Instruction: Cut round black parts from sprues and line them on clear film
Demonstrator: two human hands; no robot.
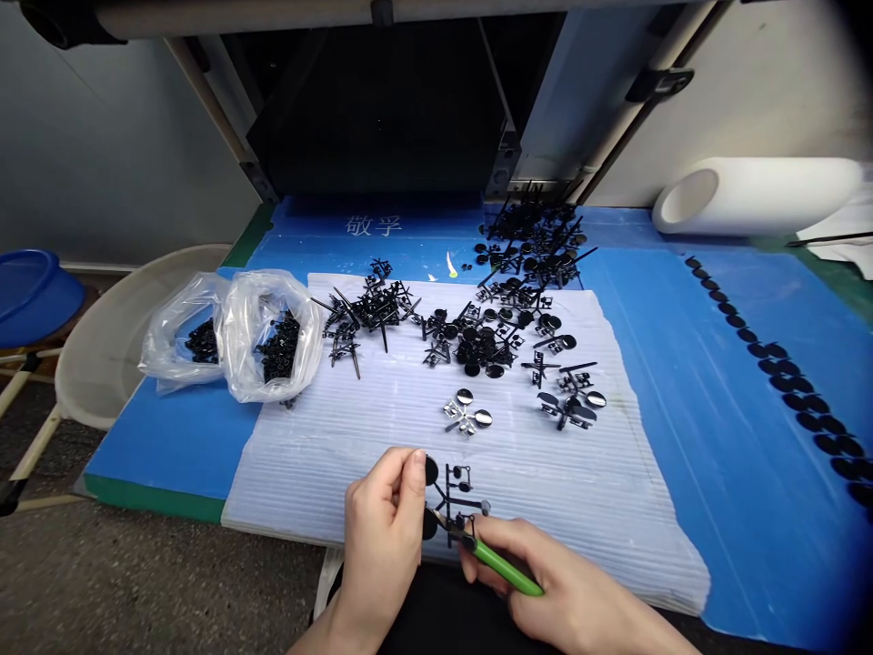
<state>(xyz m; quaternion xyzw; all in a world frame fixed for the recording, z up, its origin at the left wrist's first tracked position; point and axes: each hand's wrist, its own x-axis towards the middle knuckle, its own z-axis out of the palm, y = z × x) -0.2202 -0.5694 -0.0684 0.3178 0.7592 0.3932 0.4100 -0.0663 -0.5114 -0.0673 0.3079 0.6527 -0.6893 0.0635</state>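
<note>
My left hand (382, 537) pinches a black plastic sprue (454, 500) with round discs on it, held just above the near edge of a white foam sheet (382, 428). My right hand (566, 591) grips green-handled cutters (501, 564) whose tips touch the sprue's lower stem. Loose black sprues (470, 337) lie scattered on the sheet beyond, and a larger heap (532, 241) sits near the machine opening.
Two clear bags of small black parts (269, 341) stand at the sheet's left. A row of black discs (791, 364) runs down the blue table (716, 428) on the right. A white roll (750, 196) lies far right; a blue basin (34, 291) and white tub (109, 337) at left.
</note>
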